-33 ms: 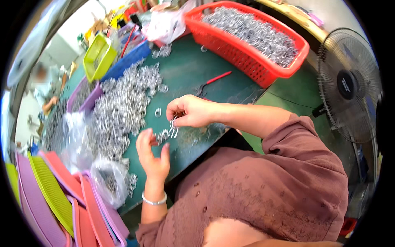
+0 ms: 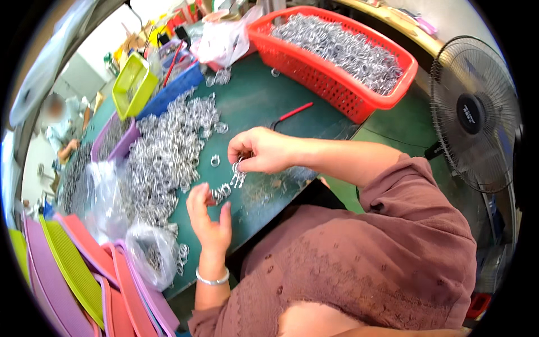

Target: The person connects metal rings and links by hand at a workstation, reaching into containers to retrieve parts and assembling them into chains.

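Note:
My right hand [image 2: 261, 151] is pinched closed over several small silvery metal rings [image 2: 238, 175], which dangle below its fingertips above the green table. Lower and to the left, my left hand [image 2: 209, 216] has its thumb and fingers apart. A short row of metal rings [image 2: 222, 194] is right at its fingertips; whether they touch the fingers I cannot tell. One loose ring [image 2: 215, 160] lies just beyond. A large heap of similar rings [image 2: 165, 146] spreads over the table left of my hands.
A red basket [image 2: 331, 73] full of metal pieces stands at the far right. A red-handled tool [image 2: 293, 114] lies before it. Green [image 2: 132, 87], blue and purple bins stand behind the heap. Plastic bags [image 2: 150, 253] and stacked coloured trays [image 2: 67, 264] are at left, a fan [image 2: 471, 115] at right.
The gap between the rings in my right hand and the row by my left fingertips has grown a little. The whole view has shifted slightly.

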### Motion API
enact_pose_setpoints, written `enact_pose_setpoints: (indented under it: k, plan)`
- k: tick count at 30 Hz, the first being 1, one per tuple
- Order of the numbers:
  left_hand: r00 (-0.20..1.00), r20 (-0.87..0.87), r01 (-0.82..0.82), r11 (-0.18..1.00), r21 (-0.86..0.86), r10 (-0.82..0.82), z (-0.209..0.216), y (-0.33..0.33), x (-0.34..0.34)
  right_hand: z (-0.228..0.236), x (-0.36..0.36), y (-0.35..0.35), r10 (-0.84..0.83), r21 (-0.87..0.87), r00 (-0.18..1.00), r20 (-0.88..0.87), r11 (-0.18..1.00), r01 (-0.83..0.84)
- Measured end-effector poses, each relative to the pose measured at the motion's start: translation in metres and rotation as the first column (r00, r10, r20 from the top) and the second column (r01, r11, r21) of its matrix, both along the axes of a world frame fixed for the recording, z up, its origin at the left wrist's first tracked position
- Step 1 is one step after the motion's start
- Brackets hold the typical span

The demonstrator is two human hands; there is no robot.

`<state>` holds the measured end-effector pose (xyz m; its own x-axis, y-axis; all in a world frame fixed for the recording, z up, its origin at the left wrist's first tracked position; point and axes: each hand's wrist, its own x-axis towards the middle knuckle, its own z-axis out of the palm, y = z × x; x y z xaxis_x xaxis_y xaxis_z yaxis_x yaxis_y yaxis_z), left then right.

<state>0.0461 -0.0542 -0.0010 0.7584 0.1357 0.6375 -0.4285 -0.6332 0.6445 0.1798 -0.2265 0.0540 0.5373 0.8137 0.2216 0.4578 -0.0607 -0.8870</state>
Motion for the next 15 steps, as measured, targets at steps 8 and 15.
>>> enact_pose_setpoints:
  k: [8,15]
  plan:
    - [0.99,-0.128,-0.058,0.998,0.007,0.058,0.003,0.002,-0.007,0.133,0.129,-0.072,-0.463,-0.084,0.763,0.452,0.829,0.553]
    - [0.984,-0.173,-0.044,0.998,0.034,0.049,0.006,-0.001,-0.008,0.153,0.284,-0.181,-0.819,-0.084,0.257,0.513,0.25,0.965]
